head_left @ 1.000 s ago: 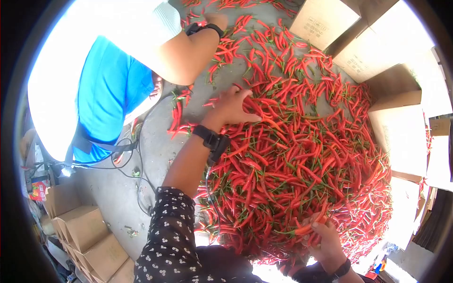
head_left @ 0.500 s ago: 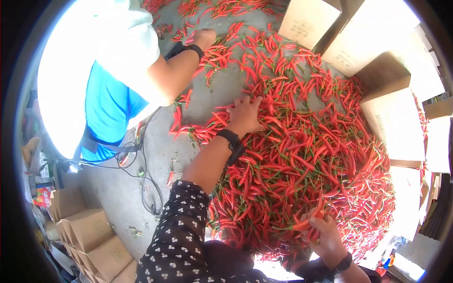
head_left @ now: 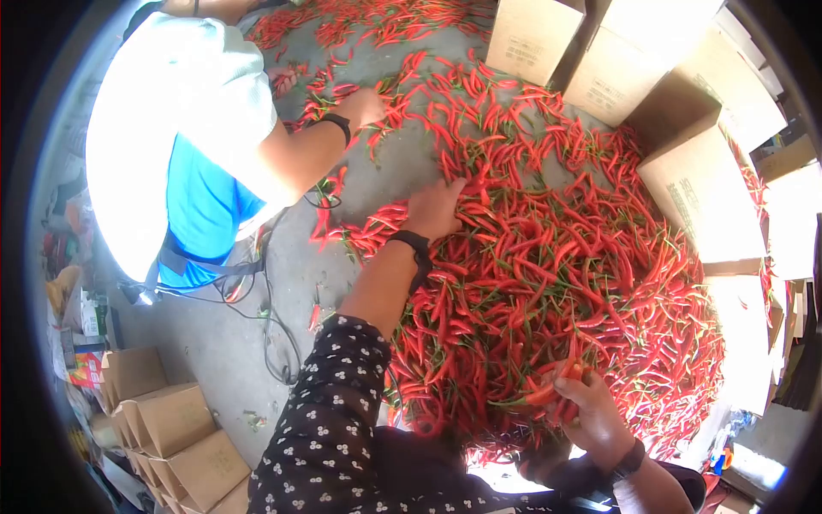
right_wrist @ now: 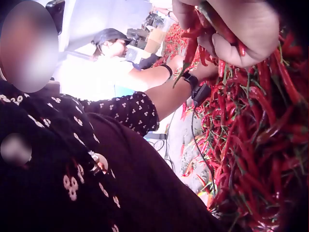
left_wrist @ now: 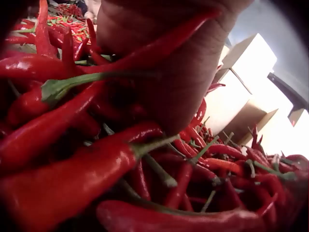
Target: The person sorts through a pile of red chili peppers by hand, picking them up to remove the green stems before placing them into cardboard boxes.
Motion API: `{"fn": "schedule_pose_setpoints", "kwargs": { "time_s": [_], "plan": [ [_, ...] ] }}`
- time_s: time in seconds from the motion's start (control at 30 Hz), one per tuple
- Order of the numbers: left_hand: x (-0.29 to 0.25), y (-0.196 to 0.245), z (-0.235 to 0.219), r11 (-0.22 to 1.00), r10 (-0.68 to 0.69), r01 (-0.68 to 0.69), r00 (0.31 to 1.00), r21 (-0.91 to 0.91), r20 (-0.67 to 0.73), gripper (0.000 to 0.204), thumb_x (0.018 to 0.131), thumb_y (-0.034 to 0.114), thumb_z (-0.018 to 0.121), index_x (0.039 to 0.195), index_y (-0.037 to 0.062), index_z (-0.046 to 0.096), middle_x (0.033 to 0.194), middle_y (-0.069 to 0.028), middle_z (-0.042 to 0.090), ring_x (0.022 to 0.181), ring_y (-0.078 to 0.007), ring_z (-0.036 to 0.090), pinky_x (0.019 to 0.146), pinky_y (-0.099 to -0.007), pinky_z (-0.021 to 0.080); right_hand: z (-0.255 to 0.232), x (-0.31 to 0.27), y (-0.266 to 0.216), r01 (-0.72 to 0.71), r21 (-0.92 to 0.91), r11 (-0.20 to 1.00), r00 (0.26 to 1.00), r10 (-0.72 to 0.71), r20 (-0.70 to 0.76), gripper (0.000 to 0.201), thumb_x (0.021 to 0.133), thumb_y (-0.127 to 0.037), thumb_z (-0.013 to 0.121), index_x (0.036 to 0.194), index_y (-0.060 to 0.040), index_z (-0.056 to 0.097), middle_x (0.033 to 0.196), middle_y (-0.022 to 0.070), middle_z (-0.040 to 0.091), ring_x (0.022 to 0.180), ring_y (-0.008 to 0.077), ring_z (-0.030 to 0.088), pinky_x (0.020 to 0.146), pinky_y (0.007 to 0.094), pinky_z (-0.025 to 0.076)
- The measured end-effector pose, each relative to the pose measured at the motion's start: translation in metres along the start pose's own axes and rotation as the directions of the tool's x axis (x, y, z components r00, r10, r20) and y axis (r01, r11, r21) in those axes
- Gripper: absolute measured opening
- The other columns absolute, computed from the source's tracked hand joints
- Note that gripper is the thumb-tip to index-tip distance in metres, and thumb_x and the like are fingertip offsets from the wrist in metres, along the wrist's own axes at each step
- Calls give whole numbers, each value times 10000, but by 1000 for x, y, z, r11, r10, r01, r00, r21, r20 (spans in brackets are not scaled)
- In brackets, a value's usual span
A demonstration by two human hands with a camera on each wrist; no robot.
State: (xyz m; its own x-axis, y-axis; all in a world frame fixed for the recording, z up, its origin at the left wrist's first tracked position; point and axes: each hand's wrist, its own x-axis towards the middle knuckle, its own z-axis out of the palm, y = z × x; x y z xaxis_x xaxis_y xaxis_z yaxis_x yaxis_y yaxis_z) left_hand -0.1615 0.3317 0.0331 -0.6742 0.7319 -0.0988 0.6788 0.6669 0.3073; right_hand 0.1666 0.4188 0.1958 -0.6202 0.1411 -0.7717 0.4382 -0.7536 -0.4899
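Observation:
A large heap of red chili peppers (head_left: 531,291) with green stems covers the floor. My left hand (head_left: 435,210) lies on the heap's upper left edge, its fingertips in among the peppers; in the left wrist view the hand (left_wrist: 164,63) presses close over peppers (left_wrist: 72,183), its fingertips hidden. At the lower right of the head view, my right hand (head_left: 586,407) grips several peppers (head_left: 541,394), thumb on top. The right wrist view shows that hand (right_wrist: 251,34) with its fingers curled round them, tips and stems sticking out.
Another person (head_left: 214,146) bends at the upper left, one hand at scattered peppers. Cardboard boxes (head_left: 698,193) line the right side; more boxes (head_left: 175,420) stand at lower left. A black cable (head_left: 270,317) lies on the grey floor (head_left: 231,351).
My left hand has gone from spread fingers to lying lower among the peppers. My right hand keeps its peppers. The other person's hand has moved down over the scattered peppers.

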Motion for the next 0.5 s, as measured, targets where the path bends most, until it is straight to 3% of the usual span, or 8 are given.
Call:
{"fn": "schedule_pose_setpoints", "kwargs": {
  "time_s": [0.1, 0.2, 0.27, 0.3, 0.37, 0.4, 0.47, 0.5],
  "plan": [
    [-10, -16, -3, 993, 55, -62, 996, -96, -73, 717, 607, 203, 737, 1257, 146, 440, 1041, -145, 558, 946, -339, 560, 815, -428, 460, -3, -3, 2, 2, 2, 1000, 1000, -2, -3, 268, 807, -121, 615, 1021, -3, 505, 887, 78, 592, 753, 181, 624, 570, 276, 500],
    [-24, -29, -19, 953, 38, -80, 988, -291, -147, 714, 615, 208, 729, 1259, 100, 439, 1063, -153, 571, 959, -305, 573, 832, -403, 462, -1, -6, 1, 23, 52, 998, 1000, -22, -19, 149, 827, -66, 599, 952, -39, 523, 868, 56, 579, 719, 150, 609, 547, 260, 498],
    [-39, -31, -40, 853, -119, 86, 992, -515, -31, 659, 652, 158, 714, 1237, 28, 440, 1051, -123, 594, 950, -227, 585, 824, -344, 471, -3, -5, 2, 13, 56, 998, 1000, -13, -13, 149, 827, -64, 599, 952, -38, 522, 862, 58, 580, 723, 155, 613, 556, 266, 506],
    [-45, -40, -41, 856, -120, 91, 992, -509, -24, 659, 652, 158, 714, 1237, 28, 440, 1051, -123, 594, 950, -227, 585, 824, -344, 471, -4, -5, 2, 11, 52, 999, 1000, -11, -11, 149, 826, -62, 598, 951, -36, 522, 856, 61, 581, 727, 161, 617, 565, 273, 515],
    [-56, -54, -42, 526, -91, 35, 996, -850, -16, 571, 713, 82, 681, 1226, 4, 442, 1025, -81, 598, 906, -167, 589, 799, -293, 484, -3, -4, 1, 9, 46, 999, 1000, -8, -11, 154, 826, -64, 601, 954, -32, 520, 842, 63, 583, 733, 166, 622, 570, 277, 524],
    [-63, -49, -51, 530, -92, 38, 996, -847, -13, 571, 713, 82, 681, 1226, 4, 442, 1025, -81, 598, 906, -167, 589, 799, -293, 484, -2, -5, -1, 2, 17, 1000, 1000, -2, 8, 162, 825, -66, 605, 957, -31, 519, 838, 63, 584, 741, 174, 626, 580, 281, 526],
    [-82, -39, -66, 118, -21, 13, 1000, -993, 10, 495, 752, -1, 627, 1215, 13, 452, 1003, -64, 601, 875, -143, 596, 763, -275, 504, 5, -7, -7, -7, -6, 1000, 999, 7, 54, 184, 823, -77, 615, 971, -31, 516, 834, 62, 584, 770, 204, 635, 599, 280, 521],
    [-89, -39, -66, 121, -22, 20, 1000, -992, 18, 495, 752, -1, 627, 1215, 13, 452, 1003, -64, 601, 875, -143, 596, 763, -275, 504, 6, -6, -7, -13, -1, 1000, 998, 13, 55, 184, 823, -77, 615, 971, -31, 516, 834, 62, 584, 770, 204, 635, 599, 280, 521]
  ]
}}
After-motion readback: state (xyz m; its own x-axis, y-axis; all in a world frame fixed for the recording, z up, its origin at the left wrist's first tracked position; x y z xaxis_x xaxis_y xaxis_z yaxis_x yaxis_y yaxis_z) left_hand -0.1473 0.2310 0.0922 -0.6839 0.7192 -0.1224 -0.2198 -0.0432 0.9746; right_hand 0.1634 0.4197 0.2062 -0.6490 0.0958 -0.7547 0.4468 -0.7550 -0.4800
